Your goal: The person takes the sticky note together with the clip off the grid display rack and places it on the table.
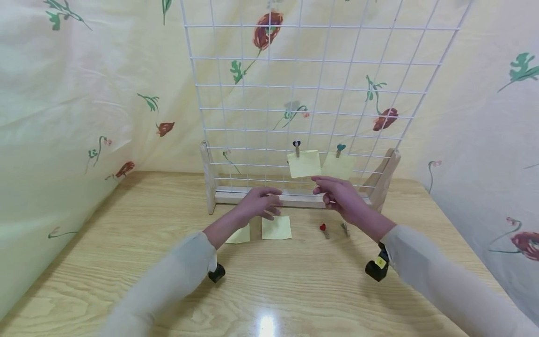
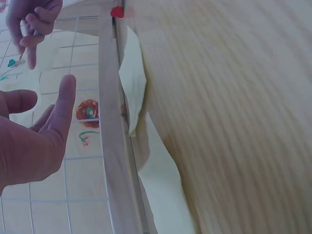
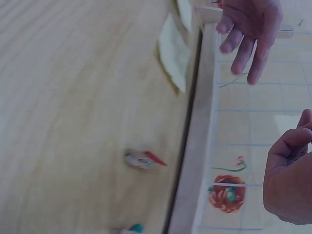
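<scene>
My left hand (image 1: 260, 204) hovers with relaxed, spread fingers over two pale yellow paper notes, the right one (image 1: 276, 229) and a partly covered left one (image 1: 238, 235). Nothing is in its grasp. My right hand (image 1: 343, 199) is raised just below two hung notes, index finger extended and the other fingers loosely bent, holding nothing. Those notes, a left one (image 1: 304, 164) and a right one (image 1: 338, 164), hang on the white wire grid (image 1: 269, 110). A dark heart clothespin (image 1: 297, 150) and a teal heart clothespin (image 1: 339, 150) clip them.
On the table (image 1: 269, 276) below my right hand lie a red-heart clothespin (image 3: 144, 159) and a teal-tipped clothespin (image 3: 135, 228). Wooden feet, left (image 1: 207, 178) and right (image 1: 385, 180), hold up the grid. Flowered cloth (image 1: 67, 140) surrounds the table.
</scene>
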Available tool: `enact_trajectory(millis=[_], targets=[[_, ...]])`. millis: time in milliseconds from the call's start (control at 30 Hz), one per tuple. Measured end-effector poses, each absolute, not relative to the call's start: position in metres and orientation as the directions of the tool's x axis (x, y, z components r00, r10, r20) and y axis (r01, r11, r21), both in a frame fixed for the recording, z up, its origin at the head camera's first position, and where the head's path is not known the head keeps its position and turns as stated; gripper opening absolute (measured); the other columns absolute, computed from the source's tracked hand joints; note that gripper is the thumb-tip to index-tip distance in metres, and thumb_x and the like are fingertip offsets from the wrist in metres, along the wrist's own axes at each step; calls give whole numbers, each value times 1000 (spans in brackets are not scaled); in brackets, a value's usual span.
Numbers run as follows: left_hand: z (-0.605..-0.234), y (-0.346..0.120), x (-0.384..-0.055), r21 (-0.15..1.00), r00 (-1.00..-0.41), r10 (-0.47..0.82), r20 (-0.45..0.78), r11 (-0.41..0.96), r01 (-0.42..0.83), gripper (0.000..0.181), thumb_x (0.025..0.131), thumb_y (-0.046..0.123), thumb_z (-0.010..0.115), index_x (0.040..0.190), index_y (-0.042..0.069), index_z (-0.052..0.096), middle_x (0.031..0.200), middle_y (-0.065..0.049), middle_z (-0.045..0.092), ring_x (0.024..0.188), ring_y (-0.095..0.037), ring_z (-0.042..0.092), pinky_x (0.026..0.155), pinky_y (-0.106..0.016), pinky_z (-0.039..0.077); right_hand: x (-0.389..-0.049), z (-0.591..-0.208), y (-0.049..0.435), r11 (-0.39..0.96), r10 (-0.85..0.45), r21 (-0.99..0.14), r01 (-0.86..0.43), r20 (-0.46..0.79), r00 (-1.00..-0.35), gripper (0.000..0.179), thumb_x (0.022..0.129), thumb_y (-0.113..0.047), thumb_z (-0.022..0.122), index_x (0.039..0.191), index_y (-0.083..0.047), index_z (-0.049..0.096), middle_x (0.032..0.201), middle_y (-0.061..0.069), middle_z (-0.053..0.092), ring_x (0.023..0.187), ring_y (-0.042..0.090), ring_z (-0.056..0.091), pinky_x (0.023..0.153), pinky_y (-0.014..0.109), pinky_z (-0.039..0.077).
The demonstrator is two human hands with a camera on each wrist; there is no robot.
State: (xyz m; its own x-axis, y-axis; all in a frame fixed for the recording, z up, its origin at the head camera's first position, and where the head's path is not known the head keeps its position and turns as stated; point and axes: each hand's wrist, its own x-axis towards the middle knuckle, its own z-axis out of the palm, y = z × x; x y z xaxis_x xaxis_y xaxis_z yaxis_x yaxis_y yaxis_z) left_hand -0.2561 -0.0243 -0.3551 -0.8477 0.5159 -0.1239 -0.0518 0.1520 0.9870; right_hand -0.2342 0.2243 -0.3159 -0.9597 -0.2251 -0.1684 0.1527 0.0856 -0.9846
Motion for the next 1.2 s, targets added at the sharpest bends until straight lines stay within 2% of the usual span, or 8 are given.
enact_trajectory(millis=[133,233,367,500,733,1000,1200], targets=[[-349,-17,-259,991,-867,485,-116,121,-65,40,90,18,51,127,5,44,120,-19,53,102,-36,56,83,-41,50,-239,-305,218,77,-224,-986,149,-163,-961,48,92,-30,49,134,-9,38,82,-7,59,58,6,42,50,18,36],[-347,-11,-263,992,-878,466,-109,108,-66,42,88,19,54,128,8,45,122,-16,53,102,-32,57,87,-45,47,-241,-300,213,69,-218,-988,138,-150,-964,48,91,-30,50,133,-10,40,83,-5,58,59,7,43,52,19,37],[-349,0,-273,992,-891,439,-116,94,-82,45,89,22,53,131,12,43,120,-15,55,97,-25,61,83,-42,50,-245,-292,206,71,-196,-992,107,-119,-973,47,90,-30,52,133,-11,42,84,-3,60,57,8,43,52,20,39],[-347,8,-276,991,-902,412,-130,75,-109,46,90,22,52,133,17,41,121,-15,55,96,-25,61,78,-37,53,-250,-281,198,55,-168,-995,84,-92,-981,47,89,-30,55,132,-14,43,85,-2,61,55,8,43,51,20,40],[-349,11,-278,989,-896,418,-148,85,-124,51,88,31,54,135,24,37,120,-11,55,97,-20,60,84,-38,50,-259,-266,185,59,-168,-997,46,-56,-984,47,88,-29,56,133,-23,43,89,2,61,55,10,43,52,21,39],[-348,19,-280,988,-884,445,-141,11,-152,52,90,32,52,138,21,33,123,-11,54,99,-20,60,86,-38,49,-271,-263,174,160,-223,-987,-1,-35,-974,58,88,-26,55,139,-33,28,98,9,61,59,14,44,60,24,42],[-345,26,-281,979,-885,443,-142,-72,-193,44,91,27,51,134,22,41,123,-7,54,103,-22,58,83,-35,51,-279,-261,170,307,-250,-950,-64,-16,-968,66,90,-27,52,143,-30,13,109,16,58,76,23,49,75,34,45]])
